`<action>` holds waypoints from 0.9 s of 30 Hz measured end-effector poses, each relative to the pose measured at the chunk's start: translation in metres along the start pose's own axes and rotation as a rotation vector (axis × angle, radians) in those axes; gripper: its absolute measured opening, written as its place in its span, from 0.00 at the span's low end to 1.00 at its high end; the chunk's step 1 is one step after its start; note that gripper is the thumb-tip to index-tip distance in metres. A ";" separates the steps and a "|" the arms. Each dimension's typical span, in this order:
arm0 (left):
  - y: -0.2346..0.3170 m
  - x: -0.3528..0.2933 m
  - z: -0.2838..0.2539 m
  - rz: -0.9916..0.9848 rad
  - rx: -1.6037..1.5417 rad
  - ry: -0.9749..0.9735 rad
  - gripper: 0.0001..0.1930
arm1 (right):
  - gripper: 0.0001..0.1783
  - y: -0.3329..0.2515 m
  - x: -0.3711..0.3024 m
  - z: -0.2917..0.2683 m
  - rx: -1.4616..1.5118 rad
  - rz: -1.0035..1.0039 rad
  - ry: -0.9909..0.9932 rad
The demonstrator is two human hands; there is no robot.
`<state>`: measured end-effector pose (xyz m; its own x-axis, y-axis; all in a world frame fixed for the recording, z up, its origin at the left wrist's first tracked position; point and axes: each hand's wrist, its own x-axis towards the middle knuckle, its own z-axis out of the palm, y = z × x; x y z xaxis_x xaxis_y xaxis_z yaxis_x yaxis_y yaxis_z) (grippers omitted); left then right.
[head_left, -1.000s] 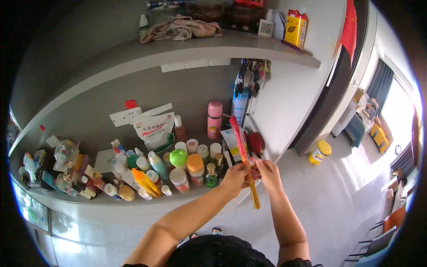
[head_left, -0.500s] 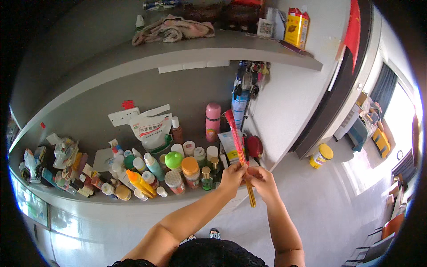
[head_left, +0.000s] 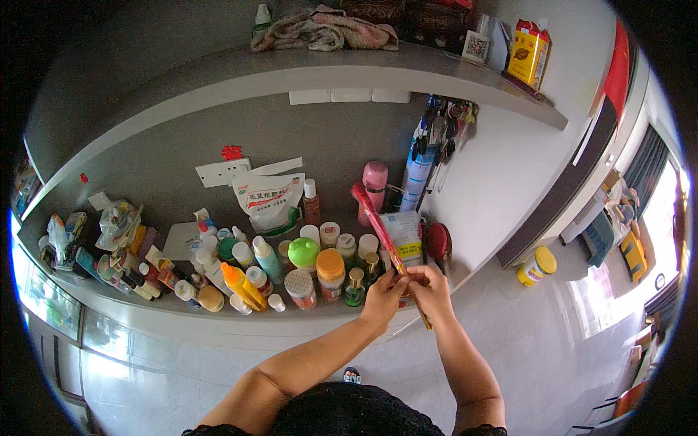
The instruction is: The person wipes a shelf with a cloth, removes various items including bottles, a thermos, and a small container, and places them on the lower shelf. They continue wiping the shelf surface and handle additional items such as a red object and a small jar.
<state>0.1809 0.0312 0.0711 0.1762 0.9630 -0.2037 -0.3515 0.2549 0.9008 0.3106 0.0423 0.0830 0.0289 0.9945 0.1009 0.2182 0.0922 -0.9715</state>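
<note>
Between both hands is a slim bundle of incense sticks (head_left: 382,231), red-wrapped along its upper part, with thin yellowish ends poking out below my fingers. It leans up and to the left, over the front of the shelf. My left hand (head_left: 384,296) pinches it from the left. Fingers of my right hand (head_left: 429,289) close on it from the right, nearly touching the left ones. Behind the bundle stand a pink thermos (head_left: 374,182) and a white-and-yellow packet (head_left: 403,236). A small green bottle with a gold cap (head_left: 355,289) is nearest my left hand.
Crowded bottles and jars, among them an orange-yellow squeeze bottle (head_left: 243,286) and a green-lidded jar (head_left: 303,251), line the lower shelf (head_left: 182,325). An upper shelf (head_left: 414,64) overhangs, bearing a crumpled cloth (head_left: 327,30). Keys (head_left: 454,120) hang at right. A yellow bucket (head_left: 536,267) stands on the floor.
The view has shifted, so the shelves sit farther right in the picture. The bundle tilts more to the left, and its lower end shows less below my hands. Both hands keep their hold.
</note>
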 end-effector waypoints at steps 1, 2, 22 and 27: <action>0.000 0.000 -0.001 -0.026 0.005 0.028 0.13 | 0.13 -0.001 0.007 0.001 -0.076 -0.026 0.007; -0.001 0.001 -0.001 -0.055 0.015 0.052 0.14 | 0.13 0.000 0.013 -0.001 -0.149 -0.049 0.021; 0.065 -0.051 -0.016 0.231 0.345 -0.229 0.34 | 0.12 -0.032 0.016 0.016 -0.840 -0.237 0.066; 0.096 -0.061 -0.028 0.251 0.373 -0.317 0.33 | 0.14 -0.052 0.023 0.021 -0.886 -0.272 0.075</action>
<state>0.1109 -0.0009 0.1595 0.4174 0.9023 0.1083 -0.0787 -0.0828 0.9934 0.2791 0.0610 0.1308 -0.0762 0.9355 0.3449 0.8914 0.2189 -0.3969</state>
